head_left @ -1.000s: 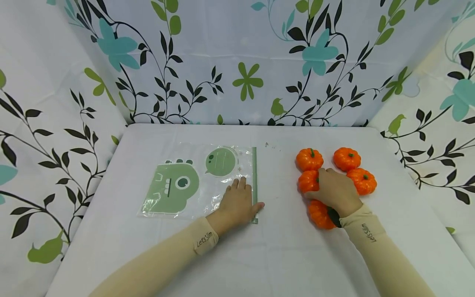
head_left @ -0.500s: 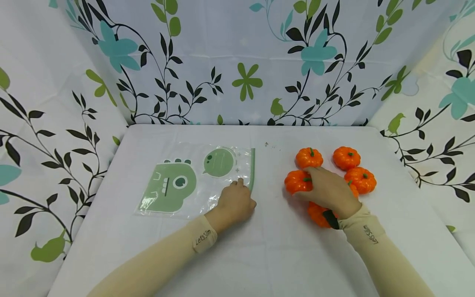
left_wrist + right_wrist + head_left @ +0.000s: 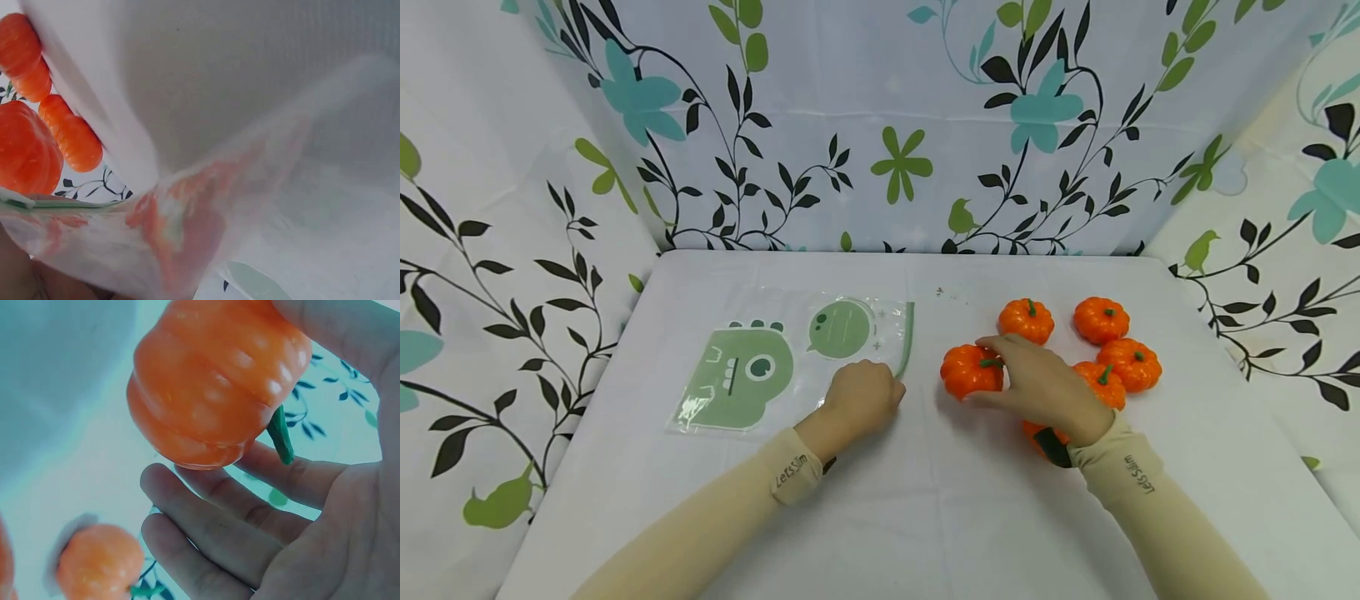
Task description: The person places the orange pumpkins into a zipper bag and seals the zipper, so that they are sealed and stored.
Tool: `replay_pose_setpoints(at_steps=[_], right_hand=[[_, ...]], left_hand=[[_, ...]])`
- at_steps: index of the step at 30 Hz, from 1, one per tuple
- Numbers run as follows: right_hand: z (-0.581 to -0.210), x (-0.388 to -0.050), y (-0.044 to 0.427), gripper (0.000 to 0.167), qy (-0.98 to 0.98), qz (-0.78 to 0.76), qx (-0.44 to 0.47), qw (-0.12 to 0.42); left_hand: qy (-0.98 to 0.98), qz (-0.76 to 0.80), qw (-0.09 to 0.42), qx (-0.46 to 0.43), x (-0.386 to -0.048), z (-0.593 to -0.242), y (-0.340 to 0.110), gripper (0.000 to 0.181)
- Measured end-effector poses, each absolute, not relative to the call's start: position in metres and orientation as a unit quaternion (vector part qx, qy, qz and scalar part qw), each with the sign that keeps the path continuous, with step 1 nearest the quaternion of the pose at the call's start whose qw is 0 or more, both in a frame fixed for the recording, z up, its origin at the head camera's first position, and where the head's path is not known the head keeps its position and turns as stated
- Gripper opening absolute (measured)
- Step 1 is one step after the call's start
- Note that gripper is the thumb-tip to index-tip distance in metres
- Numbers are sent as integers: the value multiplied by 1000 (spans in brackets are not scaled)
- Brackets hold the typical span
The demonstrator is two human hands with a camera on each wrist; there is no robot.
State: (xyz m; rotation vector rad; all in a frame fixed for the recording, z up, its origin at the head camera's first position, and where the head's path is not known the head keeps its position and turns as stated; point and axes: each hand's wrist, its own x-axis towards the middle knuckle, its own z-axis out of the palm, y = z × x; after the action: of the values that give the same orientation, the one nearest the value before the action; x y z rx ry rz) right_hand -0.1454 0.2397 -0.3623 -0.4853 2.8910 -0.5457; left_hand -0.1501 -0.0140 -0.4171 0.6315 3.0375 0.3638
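Observation:
A small orange toy pumpkin (image 3: 972, 372) with a green stem is between the thumb and fingers of my right hand (image 3: 1048, 387). The right wrist view shows the thumb across one side of this pumpkin (image 3: 212, 381) and fingers on the other. My left hand (image 3: 859, 402) grips the right side of a clear zip bag (image 3: 737, 379) printed with a green dinosaur. Its fingertips are hidden in the head view. In the left wrist view the bag's green zip edge (image 3: 75, 204) is lifted near the fingers, with orange showing through the film.
Several more toy pumpkins stand right of and behind my right hand: one at the back (image 3: 1026, 321), another at the far right (image 3: 1101, 321), one partly under the wrist (image 3: 1037, 437). A white cloth covers the table (image 3: 880, 533); patterned curtains (image 3: 895, 83) enclose its back and sides.
My right hand has brought the pumpkin leftward, away from the others, toward the bag. The left hand's fingers, spread flat before, have curled onto the bag, which has slid slightly left.

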Motion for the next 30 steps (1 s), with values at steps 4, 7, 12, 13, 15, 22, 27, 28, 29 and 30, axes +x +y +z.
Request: replay_pose_setpoints(at_steps=[4,7,12,13,15,22,27,28,29,30], right_hand=[[-358,-143,229,91,962,-200,-173,74],[-355,-142,222,90,957,-215,-179,70],[-351,-139,207,87,951,-245,-181,55],[-351,-139,204,86,950,-251,-178,52],[-350,-139,198,86,948,-263,-173,45],[-350,-141,177,89,947,-276,-163,29],[-358,-142,168,90,948,-270,-165,35],[-359,-142,167,89,949,-267,-166,36],[-361,-143,166,89,949,-265,-166,36],[-362,-143,165,88,950,-262,-167,36]], left_hand=[[972,149,12,182,-151,-413,-19,43],[971,169,12,168,-150,-410,-21,43],[968,195,-17,155,-148,-410,-24,41],[968,194,-26,157,-148,-410,-25,41],[967,188,-45,163,-147,-411,-26,42],[964,161,-112,181,-144,-416,-29,41],[952,154,-177,199,-140,-418,-30,38],[949,149,-192,202,-140,-418,-31,37],[946,147,-206,204,-139,-417,-31,36],[942,145,-221,207,-139,-417,-32,35]])
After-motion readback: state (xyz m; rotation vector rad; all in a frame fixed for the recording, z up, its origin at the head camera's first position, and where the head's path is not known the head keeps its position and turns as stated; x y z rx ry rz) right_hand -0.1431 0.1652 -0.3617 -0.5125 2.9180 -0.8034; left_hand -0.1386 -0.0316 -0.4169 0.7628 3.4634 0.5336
